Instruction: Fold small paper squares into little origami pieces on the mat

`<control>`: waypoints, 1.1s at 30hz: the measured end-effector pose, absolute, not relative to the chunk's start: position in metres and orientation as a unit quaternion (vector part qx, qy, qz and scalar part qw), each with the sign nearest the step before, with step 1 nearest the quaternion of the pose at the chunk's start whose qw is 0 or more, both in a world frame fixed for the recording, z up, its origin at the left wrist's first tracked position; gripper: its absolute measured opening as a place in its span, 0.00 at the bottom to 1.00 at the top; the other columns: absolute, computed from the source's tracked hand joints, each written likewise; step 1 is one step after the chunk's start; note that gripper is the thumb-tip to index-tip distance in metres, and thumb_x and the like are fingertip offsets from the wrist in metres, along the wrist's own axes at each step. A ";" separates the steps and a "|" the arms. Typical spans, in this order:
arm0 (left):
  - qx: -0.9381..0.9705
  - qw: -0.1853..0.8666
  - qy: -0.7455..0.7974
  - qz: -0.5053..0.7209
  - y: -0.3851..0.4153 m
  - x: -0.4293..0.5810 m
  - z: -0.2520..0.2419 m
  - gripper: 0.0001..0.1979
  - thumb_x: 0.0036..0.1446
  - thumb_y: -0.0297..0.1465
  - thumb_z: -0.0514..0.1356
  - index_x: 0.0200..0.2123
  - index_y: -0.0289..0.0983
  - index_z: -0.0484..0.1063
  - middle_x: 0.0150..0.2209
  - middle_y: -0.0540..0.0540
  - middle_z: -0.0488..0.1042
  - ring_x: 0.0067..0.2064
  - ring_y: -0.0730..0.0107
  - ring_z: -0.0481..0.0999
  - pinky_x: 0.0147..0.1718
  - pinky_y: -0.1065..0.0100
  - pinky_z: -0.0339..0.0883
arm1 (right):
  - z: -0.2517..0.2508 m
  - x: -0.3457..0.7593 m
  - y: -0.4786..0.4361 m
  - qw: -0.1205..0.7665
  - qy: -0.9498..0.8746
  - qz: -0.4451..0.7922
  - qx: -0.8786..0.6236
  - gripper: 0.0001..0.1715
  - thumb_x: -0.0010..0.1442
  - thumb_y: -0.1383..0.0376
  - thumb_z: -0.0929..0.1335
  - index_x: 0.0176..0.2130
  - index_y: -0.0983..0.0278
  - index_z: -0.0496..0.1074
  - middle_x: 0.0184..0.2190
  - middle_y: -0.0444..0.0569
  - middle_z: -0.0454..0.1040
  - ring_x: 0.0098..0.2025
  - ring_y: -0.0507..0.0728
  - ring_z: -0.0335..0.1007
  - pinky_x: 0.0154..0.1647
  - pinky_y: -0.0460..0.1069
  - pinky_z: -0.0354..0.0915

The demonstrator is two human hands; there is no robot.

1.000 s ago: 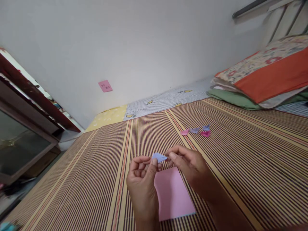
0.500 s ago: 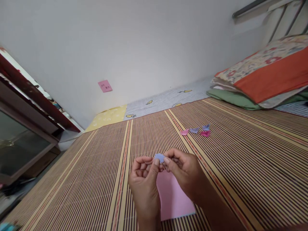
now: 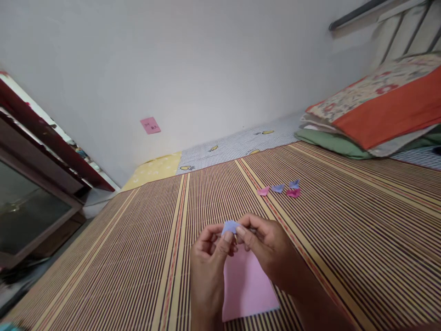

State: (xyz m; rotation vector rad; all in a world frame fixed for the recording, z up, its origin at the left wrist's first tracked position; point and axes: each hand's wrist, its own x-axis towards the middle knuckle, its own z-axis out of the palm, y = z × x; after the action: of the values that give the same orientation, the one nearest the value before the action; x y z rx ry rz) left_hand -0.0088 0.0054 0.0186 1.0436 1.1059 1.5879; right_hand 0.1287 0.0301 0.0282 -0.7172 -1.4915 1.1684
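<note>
Pinched between both hands is a small piece of blue folded paper. My left hand grips its lower left side with thumb and fingertips. My right hand holds its right corner between thumb and forefinger. Both hands hover above a pink sheet or pad of paper lying on the striped mat, and they hide its far part. Farther off to the right lie several small folded papers: a light pink one, a lavender one, a blue one and a magenta one.
The striped mat covers the bed. Folded bedding is stacked at the right by the wall. A pink note sticks to the wall. A cabinet with a glass front stands at the left.
My left hand has shifted slightly right and closer to the right hand. The blue paper has tilted a little and shows a more pointed outline. The other folded papers stay put.
</note>
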 end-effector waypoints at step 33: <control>0.461 0.444 0.415 0.647 0.011 -0.003 0.006 0.11 0.67 0.36 0.63 0.32 0.37 0.74 0.29 0.49 0.76 0.32 0.70 0.74 0.34 0.69 0.67 | 0.013 0.127 0.039 0.545 -0.598 0.508 -0.294 0.16 0.71 0.61 0.65 0.31 0.63 0.69 0.24 0.40 0.67 0.27 0.52 0.63 0.29 0.47 0.60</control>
State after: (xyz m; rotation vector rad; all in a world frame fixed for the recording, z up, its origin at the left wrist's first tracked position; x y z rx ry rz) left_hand -0.0028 0.0106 0.0063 1.1420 1.0278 1.6047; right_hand 0.1268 0.0389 0.0131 -0.6978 -1.4191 1.2047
